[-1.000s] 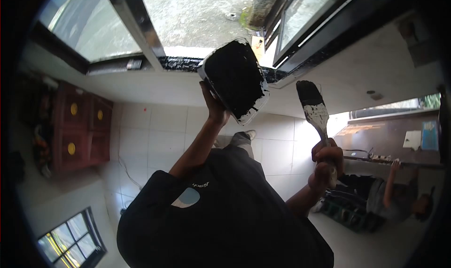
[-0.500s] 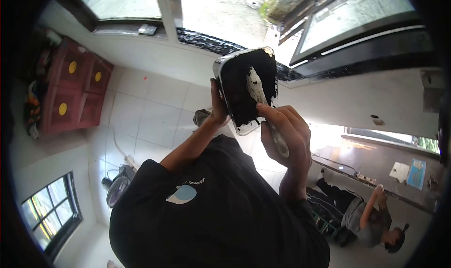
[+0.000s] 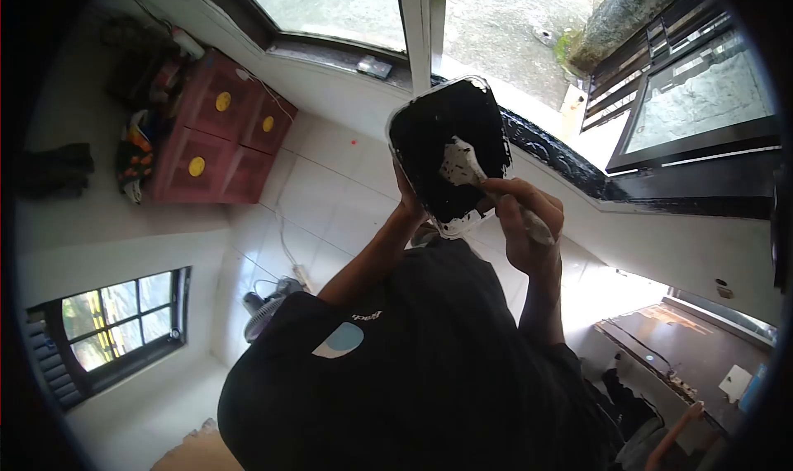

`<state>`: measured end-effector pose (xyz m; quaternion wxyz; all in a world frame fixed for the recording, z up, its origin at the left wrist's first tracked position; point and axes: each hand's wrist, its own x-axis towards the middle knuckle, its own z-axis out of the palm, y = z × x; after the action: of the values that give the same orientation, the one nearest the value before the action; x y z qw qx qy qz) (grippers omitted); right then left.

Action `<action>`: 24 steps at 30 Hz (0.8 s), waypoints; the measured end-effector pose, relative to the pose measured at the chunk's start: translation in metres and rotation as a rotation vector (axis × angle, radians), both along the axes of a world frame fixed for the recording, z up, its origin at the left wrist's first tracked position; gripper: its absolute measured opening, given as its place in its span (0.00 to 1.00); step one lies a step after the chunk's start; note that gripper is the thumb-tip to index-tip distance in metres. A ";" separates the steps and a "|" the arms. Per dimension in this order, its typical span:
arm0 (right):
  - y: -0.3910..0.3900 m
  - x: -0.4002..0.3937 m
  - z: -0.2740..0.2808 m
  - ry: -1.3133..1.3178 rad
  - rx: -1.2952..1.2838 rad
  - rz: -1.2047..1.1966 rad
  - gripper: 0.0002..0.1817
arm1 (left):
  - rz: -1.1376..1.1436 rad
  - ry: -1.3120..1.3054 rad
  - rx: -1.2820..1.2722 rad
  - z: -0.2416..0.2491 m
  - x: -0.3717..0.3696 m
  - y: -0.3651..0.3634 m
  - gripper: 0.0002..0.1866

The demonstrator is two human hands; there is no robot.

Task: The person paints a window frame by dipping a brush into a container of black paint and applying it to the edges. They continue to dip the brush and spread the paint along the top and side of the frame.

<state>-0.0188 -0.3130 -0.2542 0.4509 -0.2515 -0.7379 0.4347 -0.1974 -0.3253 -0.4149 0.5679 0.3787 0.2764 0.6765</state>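
Note:
A clear plastic tub (image 3: pixel 421 145) coated inside with black paint is held up by my left hand (image 3: pixel 408 200), whose fingers are mostly behind its left side. My right hand (image 3: pixel 533 222) is closed around the handle of a paintbrush (image 3: pixel 538 227). The brush head lies inside the tub, over a pale patch in the black paint. Whether its bristles touch the bottom is hard to tell. Just behind the tub runs a window sill (image 3: pixel 545 149) with black, glossy, patchy paint.
An open dark-framed window (image 3: pixel 702 99) stands at the upper right. Red drawers (image 3: pixel 216 132) and a fan (image 3: pixel 263 318) are on the left. At the lower right, another person's arm (image 3: pixel 677 430) rests near a brown table (image 3: pixel 661 339).
The view has swung, so the room appears shifted right. The brush head has tilted and sits lower in the tub. Less of the other person shows at the lower right.

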 end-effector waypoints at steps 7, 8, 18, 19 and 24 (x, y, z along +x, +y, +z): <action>0.020 -0.026 0.011 0.110 -0.022 0.070 0.10 | 0.046 0.095 -0.026 0.007 -0.033 0.000 0.45; 0.022 -0.032 0.015 0.073 0.043 0.098 0.12 | 0.053 0.106 -0.030 0.008 -0.036 0.002 0.45; 0.045 -0.039 0.022 -0.126 0.191 0.386 0.15 | 0.202 0.181 -0.032 0.012 -0.064 0.014 0.45; 0.048 -0.037 0.024 -0.161 0.192 0.418 0.15 | 0.218 0.188 -0.031 0.012 -0.065 0.015 0.45; 0.049 -0.048 0.027 -0.074 0.190 0.341 0.14 | 0.284 0.217 -0.021 0.013 -0.062 0.008 0.45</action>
<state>-0.0670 -0.2638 -0.2277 0.3648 -0.0948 -0.8237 0.4236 -0.2598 -0.3170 -0.4024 0.4376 0.4004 0.3939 0.7022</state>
